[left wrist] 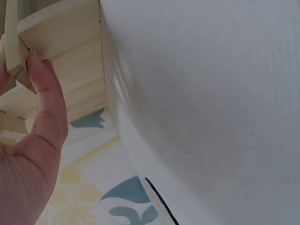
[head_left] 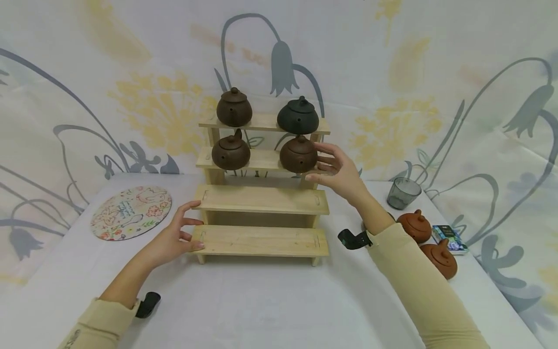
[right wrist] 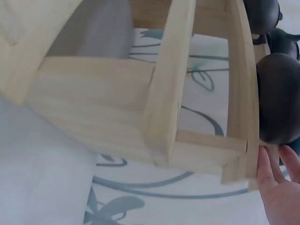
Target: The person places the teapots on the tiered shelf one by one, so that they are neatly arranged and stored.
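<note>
The tabletop (head_left: 270,300) carried a four-step wooden rack (head_left: 261,201) at its centre, and that rack looked stiff but light, likely to slide on the cloth. The left hand (head_left: 176,237) rested at the rack's 9 o'clock, fingers (left wrist: 44,93) spread along the end of the bottom step, thumb and forefinger loosely bracketing the board without clamping it. That seemed a fair bracing point: flat wood, no give.

The right hand (head_left: 337,169) hovered at 3 o'clock of the second shelf from the top, fingers wide and relaxed, holding nothing, just beside the brown teapot (head_left: 298,154). That pot looked like unglazed clay: hard, brittle, fairly hefty, with a loose lid. I judged the round belly the safest hold, with a finger on the lid knob; the spout faced the camera.

Three more teapots shared the upper shelves.
</note>
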A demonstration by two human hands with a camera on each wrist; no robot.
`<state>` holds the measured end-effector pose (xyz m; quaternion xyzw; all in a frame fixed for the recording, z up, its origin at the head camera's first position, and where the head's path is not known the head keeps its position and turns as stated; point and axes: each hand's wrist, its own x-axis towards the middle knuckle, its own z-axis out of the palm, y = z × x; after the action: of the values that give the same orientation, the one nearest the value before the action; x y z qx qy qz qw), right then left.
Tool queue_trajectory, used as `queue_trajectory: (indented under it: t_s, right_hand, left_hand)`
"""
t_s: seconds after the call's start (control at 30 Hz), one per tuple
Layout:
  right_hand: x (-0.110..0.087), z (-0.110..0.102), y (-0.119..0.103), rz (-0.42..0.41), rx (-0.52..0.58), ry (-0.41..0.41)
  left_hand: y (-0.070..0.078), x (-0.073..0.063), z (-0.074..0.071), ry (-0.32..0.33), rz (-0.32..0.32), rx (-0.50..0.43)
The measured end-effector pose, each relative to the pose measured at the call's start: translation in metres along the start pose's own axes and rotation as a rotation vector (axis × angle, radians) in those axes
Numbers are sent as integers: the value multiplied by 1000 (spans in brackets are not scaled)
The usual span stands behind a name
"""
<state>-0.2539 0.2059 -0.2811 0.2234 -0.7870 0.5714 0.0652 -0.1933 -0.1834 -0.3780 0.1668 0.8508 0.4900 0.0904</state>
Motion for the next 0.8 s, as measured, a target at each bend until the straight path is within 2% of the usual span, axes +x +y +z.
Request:
queue_trajectory:
  t_s: [0.27,0.57,0.8]
  right_hand:
    - [-33,-20,-1,-76,-57,62]
    - [-70,-38,3,-27,-101,131]
    - [-98,-47,10,10,-146,182]
  left_hand:
    - [-1,0,0,1,-5,6]
    - [1,-1,0,-10,0,-8]
    - [-1,0,0,-6,-22,13]
